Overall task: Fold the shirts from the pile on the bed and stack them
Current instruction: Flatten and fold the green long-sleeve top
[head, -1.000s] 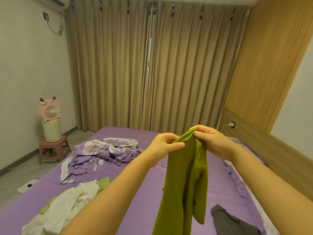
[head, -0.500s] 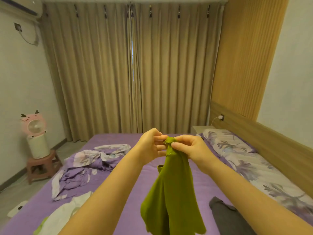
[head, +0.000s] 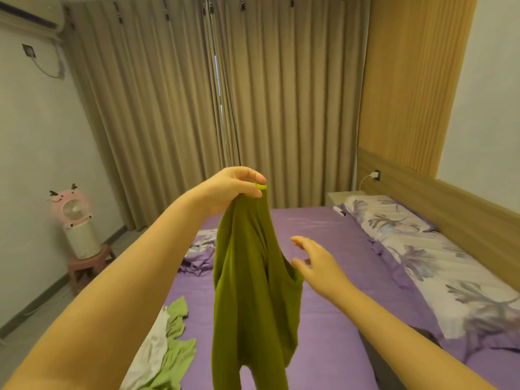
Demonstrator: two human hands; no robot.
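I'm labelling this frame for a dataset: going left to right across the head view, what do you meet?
Pink fan on a stool → white and light green clothes on the bed → olive green shirt, hanging from the left hand → open right hand → floral pillow.

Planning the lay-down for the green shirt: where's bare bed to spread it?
Bare purple sheet runs from the hanging green shirt across to the floral pillows. The crumpled quilt and loose clothes crowd the left side.
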